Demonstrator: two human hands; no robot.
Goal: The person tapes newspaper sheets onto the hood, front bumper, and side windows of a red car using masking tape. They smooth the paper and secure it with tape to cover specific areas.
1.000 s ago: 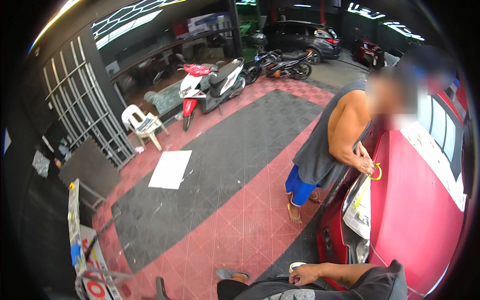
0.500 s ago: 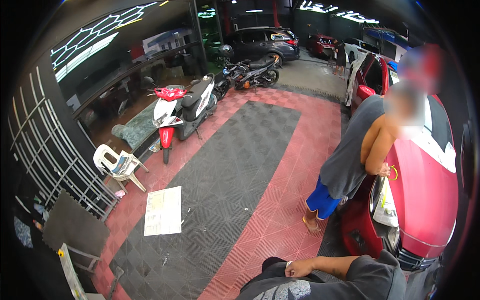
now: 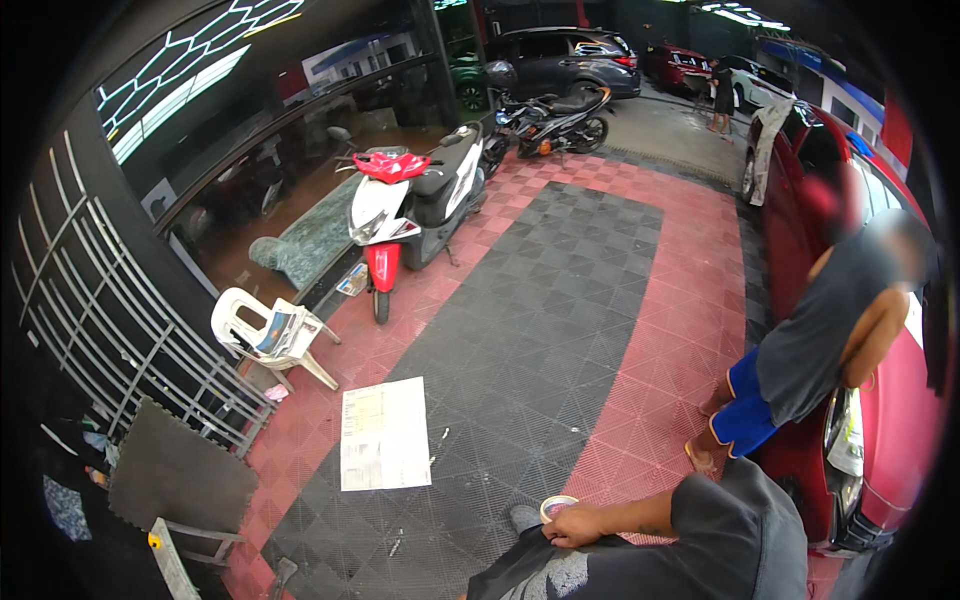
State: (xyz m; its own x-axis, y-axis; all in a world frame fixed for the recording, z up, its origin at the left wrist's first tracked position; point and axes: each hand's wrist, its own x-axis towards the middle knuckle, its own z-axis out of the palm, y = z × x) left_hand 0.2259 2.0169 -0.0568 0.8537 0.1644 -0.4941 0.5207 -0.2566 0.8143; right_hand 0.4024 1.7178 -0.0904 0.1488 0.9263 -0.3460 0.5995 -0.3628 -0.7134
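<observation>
Floor: interlocking tiles point(image 3: 520, 330), blk center w/ red border; paper sheet point(image 3: 385, 440) lying flat on the blk. White/red scooter point(image 3: 415, 205) by the window wall, white plastic chair point(image 3: 265, 330) in front, red car point(image 3: 890, 480) at far R. R hand point(image 3: 575, 525): fingers curled on a tape roll point(image 3: 547, 508), low center, near the wearer's lap. L hand out of view, can't tell its state. Vs 0.5 s ago: roll shows more, co-worker point(image 3: 815, 325) nearer R edge, yellow-green tape by co-worker's hand no longer visible.
</observation>
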